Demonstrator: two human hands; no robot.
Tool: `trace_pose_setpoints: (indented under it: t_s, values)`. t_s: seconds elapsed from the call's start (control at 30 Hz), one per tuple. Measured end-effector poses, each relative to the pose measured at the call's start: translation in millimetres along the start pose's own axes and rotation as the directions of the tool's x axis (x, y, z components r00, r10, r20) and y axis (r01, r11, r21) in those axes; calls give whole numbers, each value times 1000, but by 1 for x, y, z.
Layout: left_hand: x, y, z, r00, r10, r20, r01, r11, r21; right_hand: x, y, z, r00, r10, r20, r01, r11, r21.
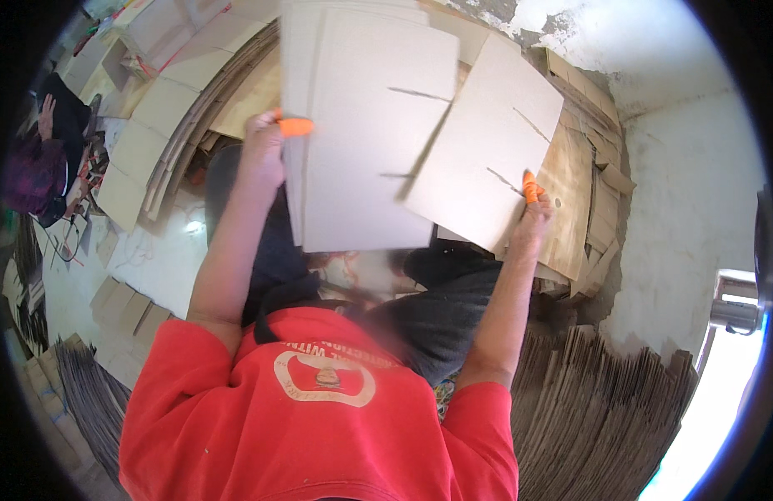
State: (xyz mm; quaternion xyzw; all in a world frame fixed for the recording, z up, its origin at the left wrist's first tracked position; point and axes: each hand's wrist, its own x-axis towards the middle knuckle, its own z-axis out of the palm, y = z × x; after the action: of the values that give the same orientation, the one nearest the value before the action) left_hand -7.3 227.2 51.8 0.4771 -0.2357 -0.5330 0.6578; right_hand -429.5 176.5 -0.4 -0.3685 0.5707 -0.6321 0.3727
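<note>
Grip: the left hand (261,154), its thumb in an orange rubber cot, is closed on the left edge of a stack of cardboard sheets (361,134); the right hand (537,213), with a like cot, pinches the lower right edge of a single cardboard sheet (487,150). Both are pale grey-brown, flat, rectangular and cut with short slots, the single sheet tilted and overlapping the stack's right side. They are held raised before the person, above the lap. Beyond lie slotted cardboard blanks (165,108) fanned against a whitewashed wall (695,167).
</note>
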Motion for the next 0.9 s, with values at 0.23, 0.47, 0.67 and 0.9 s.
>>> trace_pose_setpoints:
  t_s: [0.23, 0.47, 0.67, 0.9]
  values:
    - [17, 44, -96, 974, 222, -49, -221, 975, 14, 51, 12, -76, 988, 103, 113, -96, 993, -62]
    - [4, 41, -87, 983, 159, -91, -161, 987, -16, 76, 49, -125, 976, 175, 128, -120, 929, -350]
    - [-7, 29, -74, 987, 102, -125, -107, 994, -29, 61, -5, -54, 999, -26, 19, 23, 180, -983]
    - [-17, 12, -28, 1000, -30, -7, 31, 999, 23, -65, -52, 109, 762, 102, 639, -61, 994, -86]
